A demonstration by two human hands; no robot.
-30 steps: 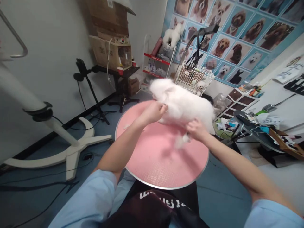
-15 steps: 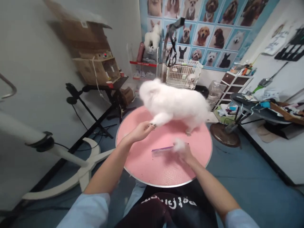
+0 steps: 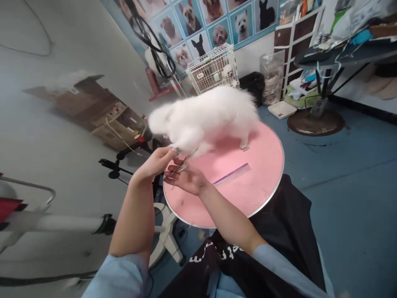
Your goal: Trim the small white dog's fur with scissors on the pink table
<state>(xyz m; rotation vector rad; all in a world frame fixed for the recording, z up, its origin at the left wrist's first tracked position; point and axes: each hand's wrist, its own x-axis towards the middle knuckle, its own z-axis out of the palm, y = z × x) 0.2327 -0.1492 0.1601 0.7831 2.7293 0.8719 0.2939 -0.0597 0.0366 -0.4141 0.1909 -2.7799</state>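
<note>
A fluffy white dog [image 3: 211,111] stands on the round pink table [image 3: 263,182], its head toward the left. My left hand [image 3: 156,163] is closed at the end of the dog's front leg, with the fingers pinched on the paw. Just below it, my right hand [image 3: 190,180] is palm up, fingers curled around a pair of scissors [image 3: 183,166]. The blades point up toward the paw; blur hides whether they touch fur. A purple-backed comb [image 3: 231,174] lies on the tabletop, right of my right wrist.
Behind the dog is a white wire cage [image 3: 211,70] with a small white dog inside. Black straps [image 3: 155,45] hang above the table at left. Cardboard boxes [image 3: 114,128] stand at left. A dark round table [image 3: 344,56] holding clutter is at right, near a white tray [image 3: 282,110].
My right hand has left the comb and moved left beside my left hand, now with scissors visible. The dog's front leg is lower, and the view has turned and tilted.
</note>
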